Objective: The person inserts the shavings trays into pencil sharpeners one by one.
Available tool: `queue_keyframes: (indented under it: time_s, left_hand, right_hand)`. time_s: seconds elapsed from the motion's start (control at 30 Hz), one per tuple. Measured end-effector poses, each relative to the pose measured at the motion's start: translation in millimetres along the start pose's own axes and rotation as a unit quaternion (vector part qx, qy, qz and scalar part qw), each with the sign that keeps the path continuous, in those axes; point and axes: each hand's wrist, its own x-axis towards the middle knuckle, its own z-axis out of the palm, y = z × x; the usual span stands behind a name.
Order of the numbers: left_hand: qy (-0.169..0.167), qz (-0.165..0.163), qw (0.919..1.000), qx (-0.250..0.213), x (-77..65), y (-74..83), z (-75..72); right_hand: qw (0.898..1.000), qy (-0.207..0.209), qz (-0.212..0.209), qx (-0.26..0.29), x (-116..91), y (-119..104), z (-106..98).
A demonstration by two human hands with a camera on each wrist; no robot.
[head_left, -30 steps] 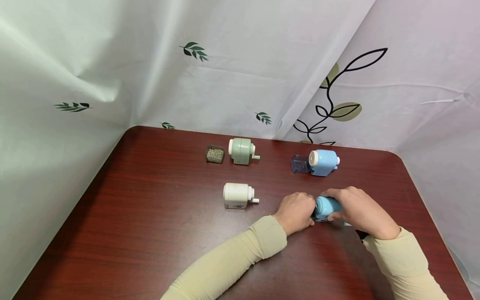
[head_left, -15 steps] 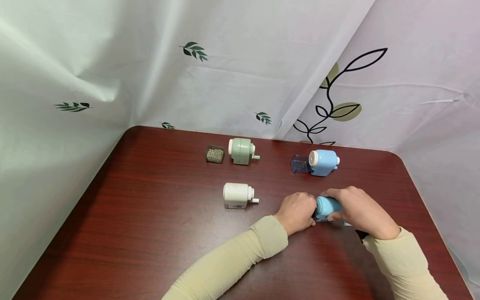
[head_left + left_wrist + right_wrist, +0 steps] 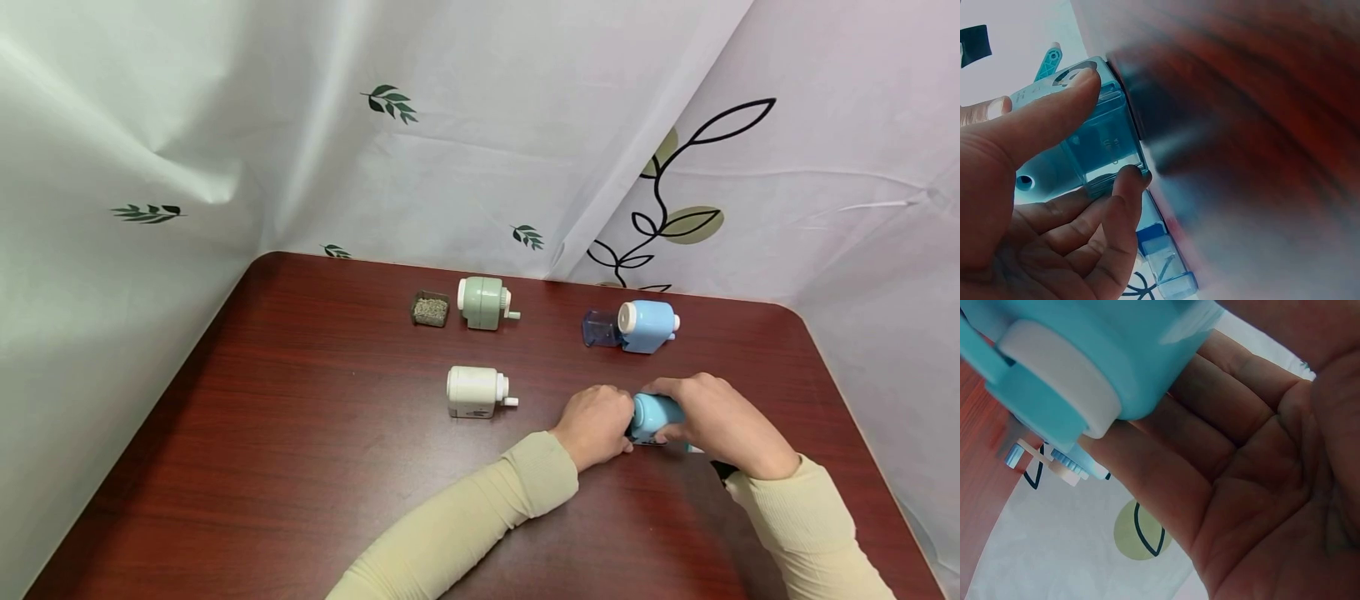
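A turquoise crank pencil sharpener (image 3: 656, 412) stands at the right side of the table between both hands. From its right, my right hand (image 3: 720, 423) grips the body, fingers behind and thumb in front; the right wrist view shows its white collar (image 3: 1063, 372) and turquoise crank (image 3: 1035, 403) close by. My left hand (image 3: 596, 427) pinches the clear blue shavings drawer (image 3: 1105, 147) at the sharpener's left face. In the left wrist view, the thumb lies along one side and the fingertips bend at the opposite edge. The drawer sits at the body, mostly hidden by the hand in the head view.
Behind stands a light blue sharpener (image 3: 649, 325) beside its dark blue drawer (image 3: 601, 328). A green sharpener (image 3: 483, 302) is at the back, with a drawer of shavings (image 3: 431, 310) to its left. A cream sharpener (image 3: 472, 392) stands mid-table. A curtain (image 3: 450, 167) borders the table.
My left hand has shifted very slightly right, toward the turquoise sharpener. The right hand keeps its hold, and the other sharpeners stay put.
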Motion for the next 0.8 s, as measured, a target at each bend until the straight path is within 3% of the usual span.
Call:
queue_keyframes:
  time_s: [0.8]
  left_hand:
    - [-0.002,-0.006,0.9998,-0.016,3.4,1.1,-0.2]
  right_hand:
    - [1.000,-0.013,0.009,0.003,1.2,-0.1,0.4]
